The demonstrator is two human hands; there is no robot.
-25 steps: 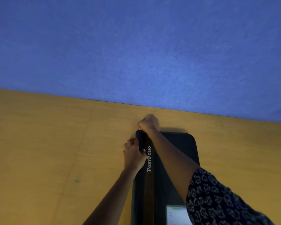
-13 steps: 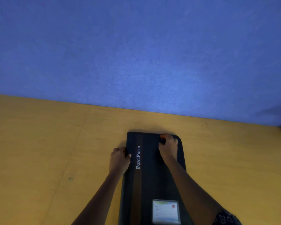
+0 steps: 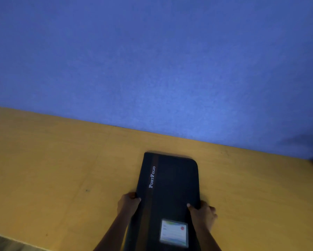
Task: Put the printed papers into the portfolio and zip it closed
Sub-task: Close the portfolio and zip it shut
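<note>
Now nearer than half a second ago: both hands off the far end and down on the near half of the portfolio. Grips the spine-side long edge with the left hand, fingers curled round it; clamps the opposite long edge with the right hand, thumb on the cover, fingers wrapped at the side. Lies flat on the yellow table between the two hands, long axis running straight away from them toward the blue wall; lettering beyond the left hand, label card just inboard of the right wrist. No papers in sight, presumably inside. Looks closed along the far edge; cannot tell zip state down the right side. Equal reach from either hand, so probably a two-handed square-up or lift next.
</note>
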